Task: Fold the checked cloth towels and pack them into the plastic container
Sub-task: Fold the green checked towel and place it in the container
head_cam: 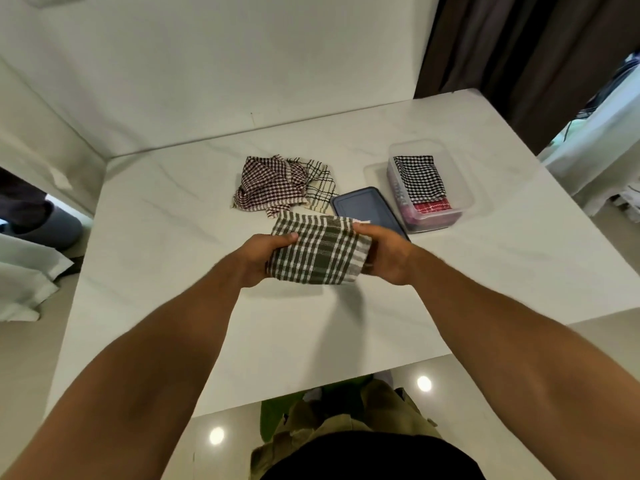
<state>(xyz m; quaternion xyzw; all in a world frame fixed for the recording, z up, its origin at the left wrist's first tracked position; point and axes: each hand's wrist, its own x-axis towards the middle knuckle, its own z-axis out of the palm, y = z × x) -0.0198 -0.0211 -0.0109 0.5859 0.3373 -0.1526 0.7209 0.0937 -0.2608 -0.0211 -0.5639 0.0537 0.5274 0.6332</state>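
Observation:
A folded dark green and white checked towel [318, 252] is held above the white table between both hands. My left hand [261, 256] grips its left edge and my right hand [382, 252] grips its right edge. Behind it lie a crumpled maroon checked towel [265, 183] and a cream towel with black lines [320, 187]. At the right stands the clear plastic container [462, 188], holding a folded black and white checked towel [420, 176] on top of a red one [433, 206].
A blue-grey lid [363, 206] lies flat between the held towel and the container. The white marble table [166, 244] meets a wall at the back. A dark curtain [519, 57] hangs at the back right. Grey slippers [52, 226] sit on the floor at the left.

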